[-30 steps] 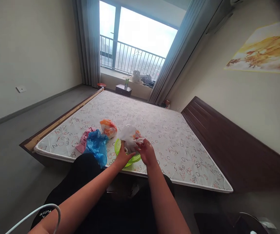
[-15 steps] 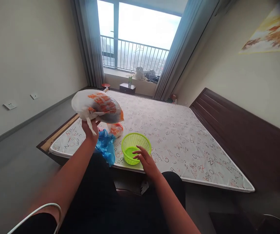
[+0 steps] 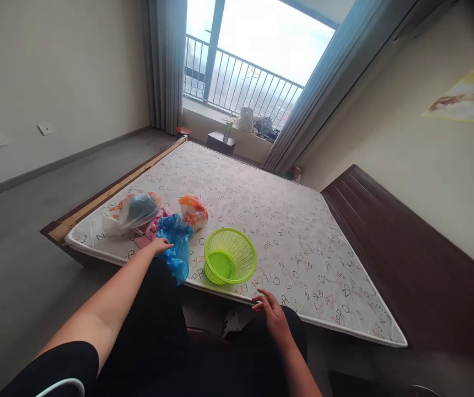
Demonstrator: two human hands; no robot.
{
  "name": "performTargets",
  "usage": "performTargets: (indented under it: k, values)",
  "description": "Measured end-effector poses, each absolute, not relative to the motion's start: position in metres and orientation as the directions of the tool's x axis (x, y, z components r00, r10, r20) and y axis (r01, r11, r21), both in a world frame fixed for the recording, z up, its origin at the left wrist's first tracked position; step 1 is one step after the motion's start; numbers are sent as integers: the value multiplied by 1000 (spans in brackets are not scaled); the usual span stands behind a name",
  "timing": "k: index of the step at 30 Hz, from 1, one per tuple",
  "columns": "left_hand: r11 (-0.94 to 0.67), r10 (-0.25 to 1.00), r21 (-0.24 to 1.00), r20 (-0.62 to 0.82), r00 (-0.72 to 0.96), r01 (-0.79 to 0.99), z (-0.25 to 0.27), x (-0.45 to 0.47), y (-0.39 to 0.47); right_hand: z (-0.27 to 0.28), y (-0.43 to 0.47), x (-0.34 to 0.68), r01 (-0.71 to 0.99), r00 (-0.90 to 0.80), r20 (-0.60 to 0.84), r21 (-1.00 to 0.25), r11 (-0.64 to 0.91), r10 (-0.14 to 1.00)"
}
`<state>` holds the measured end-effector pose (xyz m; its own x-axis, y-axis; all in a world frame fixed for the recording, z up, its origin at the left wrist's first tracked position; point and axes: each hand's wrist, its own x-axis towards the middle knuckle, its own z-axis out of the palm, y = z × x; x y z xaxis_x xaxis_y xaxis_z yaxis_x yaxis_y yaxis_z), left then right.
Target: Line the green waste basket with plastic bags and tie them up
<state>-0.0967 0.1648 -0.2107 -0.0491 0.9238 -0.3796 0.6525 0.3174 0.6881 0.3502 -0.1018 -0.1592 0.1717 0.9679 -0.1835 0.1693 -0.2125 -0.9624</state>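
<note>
My left hand (image 3: 160, 246) is over the near edge of a crumpled blue plastic bag (image 3: 178, 237), its visible fingers stretched out; whether it touches the bag I cannot tell. Behind it, a white and orange plastic bag (image 3: 135, 209) with something dark grey inside lies on the mattress. Pink cloth (image 3: 153, 227) shows between the two bags. My right hand (image 3: 272, 313) hovers near my right knee, holding nothing, fingers slightly spread. Just beyond it stands a green plastic basket (image 3: 231, 256) with nothing in it. A smaller orange and white bag (image 3: 194, 212) sits left of the basket.
The mattress (image 3: 295, 231), printed with letters, spreads out before my knees on a wooden bed frame (image 3: 117, 190). On the right rises a dark headboard (image 3: 406, 242). Beyond the bed are a small dark table (image 3: 221, 142), curtains (image 3: 165, 66) and a window with a railing.
My left hand has let go of the white and orange bag, now on the mattress at left, and has come down to the blue bag. My right hand has drawn back from the basket.
</note>
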Motion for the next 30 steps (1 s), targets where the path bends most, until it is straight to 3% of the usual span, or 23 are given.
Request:
performTargets:
  k: [5, 11, 14, 16, 17, 19, 22, 25, 28, 30]
  values:
    - [395, 879, 726, -477, -1, 564, -226, -93, 176, -163, -108, 339, 226, 133, -183, -951, -210, 974]
    - [342, 935, 895, -353, -13, 288, -191, -62, 172, -169, -112, 331, 293, 69, -194, -934, -206, 979]
    - [267, 961, 963, -270, 63, 46, -150, -21, 144, -170, -108, 323, 322, 45, -157, -933, -163, 987]
    - [295, 939, 899, -209, 275, -324, -118, 13, 111, -163, -99, 312, 354, 24, -66, -933, -70, 998]
    - [335, 899, 859, -167, 406, -387, -104, 30, 93, -158, -92, 305, 371, 14, -1, -929, -6, 1000]
    - [362, 752, 884, -92, 653, -294, -80, 63, 57, -145, -74, 291, 398, -8, 129, -909, 121, 992]
    - [67, 512, 998, -17, 859, -20, -67, 98, 22, -125, -43, 280, 440, -29, 214, -874, 205, 976]
    - [-318, 601, 945, 144, 786, 71, -76, 112, 20, -113, -22, 282, 458, 115, 145, -885, 77, 983]
    - [-490, 750, 844, 279, 600, 219, -90, 111, 37, -113, -11, 291, 401, 288, 202, -913, 74, 936]
    - [-560, 762, 771, 335, 554, 304, -98, 106, 50, -118, -5, 298, 421, 283, 262, -898, 126, 923]
